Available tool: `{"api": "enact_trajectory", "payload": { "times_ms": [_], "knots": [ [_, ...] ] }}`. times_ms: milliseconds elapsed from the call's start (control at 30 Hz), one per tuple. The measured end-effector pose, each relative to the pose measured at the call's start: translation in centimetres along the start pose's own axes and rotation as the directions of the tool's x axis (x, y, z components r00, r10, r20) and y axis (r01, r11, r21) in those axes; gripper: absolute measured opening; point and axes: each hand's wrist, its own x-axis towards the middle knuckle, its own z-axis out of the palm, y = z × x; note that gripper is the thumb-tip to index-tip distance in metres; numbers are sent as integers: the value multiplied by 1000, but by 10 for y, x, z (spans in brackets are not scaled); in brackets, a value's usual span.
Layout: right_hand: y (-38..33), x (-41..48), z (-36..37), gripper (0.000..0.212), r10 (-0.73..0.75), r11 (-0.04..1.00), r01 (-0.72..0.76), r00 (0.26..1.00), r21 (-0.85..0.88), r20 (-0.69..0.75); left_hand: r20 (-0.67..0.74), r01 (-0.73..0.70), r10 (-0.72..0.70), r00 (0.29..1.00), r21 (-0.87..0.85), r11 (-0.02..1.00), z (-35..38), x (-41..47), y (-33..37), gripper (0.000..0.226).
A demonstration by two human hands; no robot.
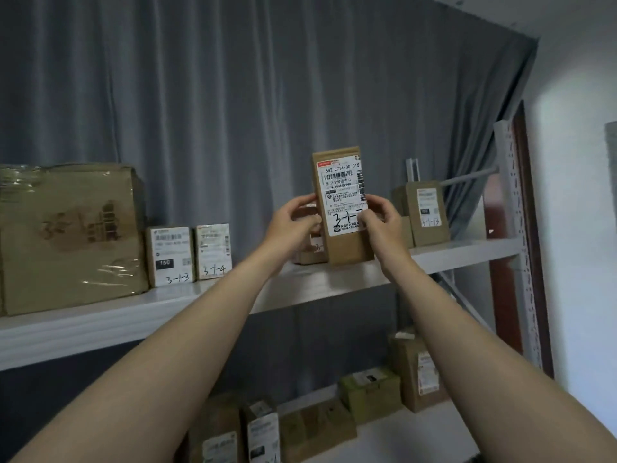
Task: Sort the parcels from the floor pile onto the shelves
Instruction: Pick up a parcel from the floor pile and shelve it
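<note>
At mid-frame, bare upper shelf [317, 279] lies open between the box marked 3-1-4 [213, 250] and the tall parcel [347, 243].

Background: grey curtain [233, 95] in long vertical folds, filling most of the view | Right: white wall [574, 78], brightly lit | Between them: dark reddish-brown wooden strip [521, 145], upright, just beside the curtain's edge | Far right: grey rectangle [611, 155] on the wall, cut off.

Both bare forearms [200, 315] stretched up and forward, converging. Left grip [293, 225] curled round left edge of tall brown cardboard parcel [345, 247] with white label [344, 192]; right grip [384, 223] pinches its right edge, thumb on label.
</note>
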Motion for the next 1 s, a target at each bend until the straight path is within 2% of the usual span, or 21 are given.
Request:
{"api": "enact_trajectory", "payload": {
  "times_ms": [200,300,367,433,500,533,600,667,733,767,867,933,1000],
  "knots": [
    [38,78,-51,37,8,996,-14,998,-84,-67,86,108,-107,990,-4,994,73,77,-23,28],
    [55,109,-67,46,-11,992,8,1000,-125,-20,102,142,-142,985,3,990,95,110,-36,29],
    [67,128,-74,60,52,995,-48,997,-85,57,112,139,-143,983,42,989,104,130,-45,29],
    [79,144,-79,70,118,992,-113,989,-60,91,98,72,-84,992,120,990,106,147,-53,27],
    [87,158,-82,73,138,990,-135,987,-35,83,-39,-71,87,995,301,951,96,164,-58,30],
    [89,162,-82,72,142,990,-141,987,-21,79,-135,-107,178,975,419,902,86,172,-61,37],
    [95,170,-81,73,165,985,-169,983,42,82,-311,-30,238,920,551,834,60,182,-67,62],
    [108,176,-79,78,189,979,-196,977,58,101,-401,127,98,911,497,858,31,187,-80,95],
    [122,183,-77,82,205,977,-211,970,36,129,-361,259,-115,925,381,887,7,193,-99,131],
    [125,183,-76,80,213,974,-222,965,44,152,-308,314,-207,929,353,882,-2,193,-106,140],
    [135,187,-74,66,237,965,-253,952,64,192,-152,456,-429,890,304,837,-17,197,-126,150],
    [139,188,-74,60,247,961,-266,948,76,202,-91,501,-499,862,309,808,-17,199,-133,161],
    [142,190,-73,60,239,962,-262,945,77,225,-52,513,-522,851,292,807,-16,201,-140,156]
  ]
}}
